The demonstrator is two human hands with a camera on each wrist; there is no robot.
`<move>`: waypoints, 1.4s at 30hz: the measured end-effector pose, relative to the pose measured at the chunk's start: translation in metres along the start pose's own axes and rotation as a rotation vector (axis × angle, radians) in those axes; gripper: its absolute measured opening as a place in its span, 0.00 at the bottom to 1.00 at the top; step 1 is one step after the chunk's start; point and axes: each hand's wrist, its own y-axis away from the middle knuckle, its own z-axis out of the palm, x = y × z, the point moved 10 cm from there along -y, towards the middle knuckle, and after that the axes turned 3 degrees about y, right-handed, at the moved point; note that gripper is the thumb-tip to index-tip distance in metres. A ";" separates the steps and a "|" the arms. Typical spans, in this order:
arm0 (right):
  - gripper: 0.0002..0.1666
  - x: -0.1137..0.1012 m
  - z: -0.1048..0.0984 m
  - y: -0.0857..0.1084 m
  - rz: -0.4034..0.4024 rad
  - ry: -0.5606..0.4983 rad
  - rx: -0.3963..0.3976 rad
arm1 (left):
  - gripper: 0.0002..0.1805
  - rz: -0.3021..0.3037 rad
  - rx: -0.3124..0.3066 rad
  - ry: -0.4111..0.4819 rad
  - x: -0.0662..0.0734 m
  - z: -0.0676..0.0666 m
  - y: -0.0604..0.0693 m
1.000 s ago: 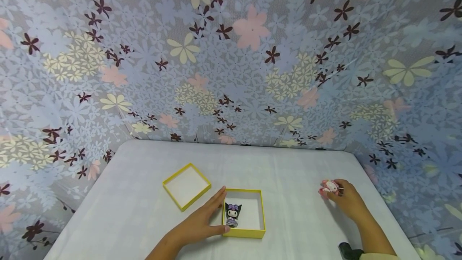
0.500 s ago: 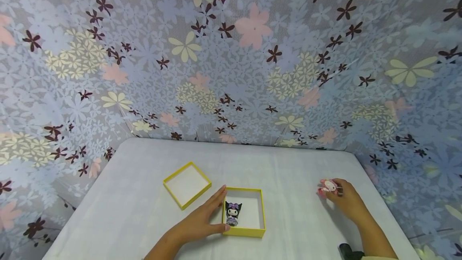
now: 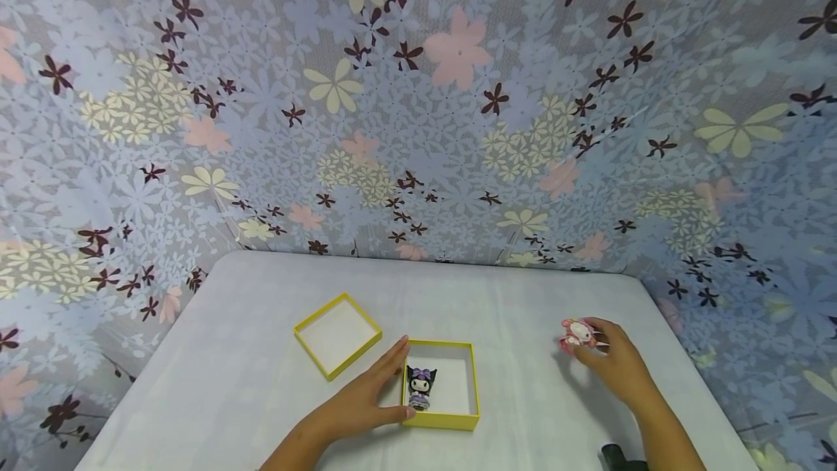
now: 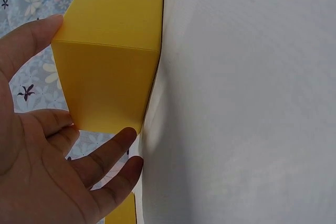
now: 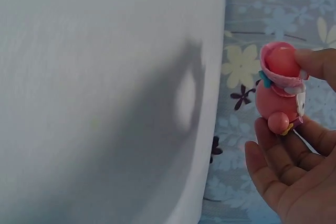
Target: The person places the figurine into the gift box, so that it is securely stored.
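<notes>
My left hand [image 3: 358,405] grips the left side of an open yellow box [image 3: 447,420], thumb at the near corner and fingers at the far one. Inside, against that side, lies a black-and-purple figurine [image 3: 421,388] with a white face. The left wrist view has the hand [image 4: 58,156] against the yellow outer walls of the box [image 4: 107,85]. Well to the right, my right hand [image 3: 617,363] pinches a pink figurine [image 3: 577,334] above the table. In the right wrist view the thumb is on the figurine's head [image 5: 283,61], with fingers under its body.
A yellow-rimmed lid [image 3: 338,336], white inside, lies left of and behind the box. White cloth covers the table [image 3: 516,304]. Floral fabric [image 3: 418,129] rises behind and at both sides. A dark object [image 3: 617,458] sits by the right wrist.
The right hand has shifted a little to the left and away from me, carrying the pink figurine. The left hand, box, lid and black-and-purple figurine stay in place.
</notes>
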 end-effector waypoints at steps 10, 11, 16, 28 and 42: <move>0.44 -0.026 0.005 0.011 -0.077 0.014 0.013 | 0.56 0.000 0.001 -0.008 -0.001 0.000 -0.001; 0.44 -0.028 0.006 0.012 -0.081 0.015 0.013 | 0.56 0.002 0.003 -0.008 0.000 0.000 0.000; 0.43 -0.038 0.011 0.015 -0.105 -0.002 0.003 | 0.55 0.018 0.015 -0.014 0.002 -0.002 0.001; 0.41 -0.063 0.017 0.024 -0.163 0.003 0.017 | 0.55 0.020 0.014 -0.013 0.002 -0.002 0.001; 0.38 -0.092 0.029 0.035 -0.250 0.022 0.024 | 0.56 0.005 0.005 0.002 0.000 -0.001 0.001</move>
